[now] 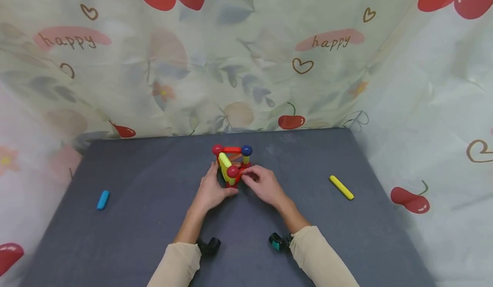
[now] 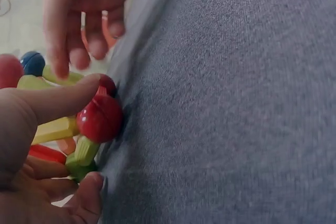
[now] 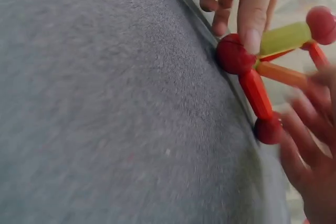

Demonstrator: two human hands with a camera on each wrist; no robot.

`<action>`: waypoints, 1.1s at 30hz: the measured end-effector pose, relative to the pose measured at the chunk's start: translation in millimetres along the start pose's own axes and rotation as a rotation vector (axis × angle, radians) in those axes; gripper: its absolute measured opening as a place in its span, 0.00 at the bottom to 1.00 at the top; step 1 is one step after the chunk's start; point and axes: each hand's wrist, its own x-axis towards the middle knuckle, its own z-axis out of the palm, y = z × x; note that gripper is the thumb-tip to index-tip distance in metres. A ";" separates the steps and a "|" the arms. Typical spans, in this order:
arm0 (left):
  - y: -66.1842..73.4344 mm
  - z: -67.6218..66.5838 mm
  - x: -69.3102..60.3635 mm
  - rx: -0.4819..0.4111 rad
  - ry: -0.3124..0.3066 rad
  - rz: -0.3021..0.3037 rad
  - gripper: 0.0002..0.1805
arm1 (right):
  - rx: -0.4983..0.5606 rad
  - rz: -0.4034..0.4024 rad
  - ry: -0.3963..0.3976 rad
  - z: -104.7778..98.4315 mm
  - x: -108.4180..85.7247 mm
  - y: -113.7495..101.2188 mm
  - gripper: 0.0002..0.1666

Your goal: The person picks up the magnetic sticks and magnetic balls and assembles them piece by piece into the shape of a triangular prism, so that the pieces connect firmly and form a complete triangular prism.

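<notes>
A small framework of coloured rods and balls point(image 1: 224, 162), like a magnetic building set, stands near the far middle of the table. Red balls point(image 1: 233, 171), a blue ball point(image 1: 246, 150) and red, yellow and orange rods make it up. My left hand point(image 1: 209, 192) grips its near left side, the thumb point(image 2: 71, 95) lying against a red ball point(image 2: 101, 119) and the fingers round a green ball point(image 2: 80, 167). On the right, my right hand point(image 1: 265, 186) has loosely bent, separated fingers close to a red rod point(image 3: 255, 93). Blur hides whether they touch it.
A short blue rod point(image 1: 102, 200) lies at the left of the dark grey table point(image 1: 154, 248). At the right lies a longer yellow rod point(image 1: 341, 187). Behind the table's far edge hangs a printed curtain point(image 1: 239, 64), and more cloth covers both sides.
</notes>
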 end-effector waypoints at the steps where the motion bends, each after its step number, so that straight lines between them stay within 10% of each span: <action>1: 0.0 0.8 1.5 -0.001 -0.004 -0.001 0.62 | 0.001 0.026 0.053 -0.7 2.7 0.4 0.17; 7: 0.6 4.3 7.0 0.014 0.001 0.017 0.56 | -0.148 0.124 0.067 0.6 17.2 9.4 0.29; 18: -2.4 5.4 6.6 -0.033 0.334 -0.009 0.23 | -0.343 0.094 0.036 7.6 17.8 8.2 0.28; 24: -4.2 6.9 6.9 -0.012 0.361 -0.009 0.19 | -0.521 0.171 -0.028 -23.1 5.8 5.2 0.49; 33: -9.1 6.2 7.2 0.001 0.405 0.010 0.16 | -0.692 0.229 -0.009 -93.0 -25.0 36.2 0.54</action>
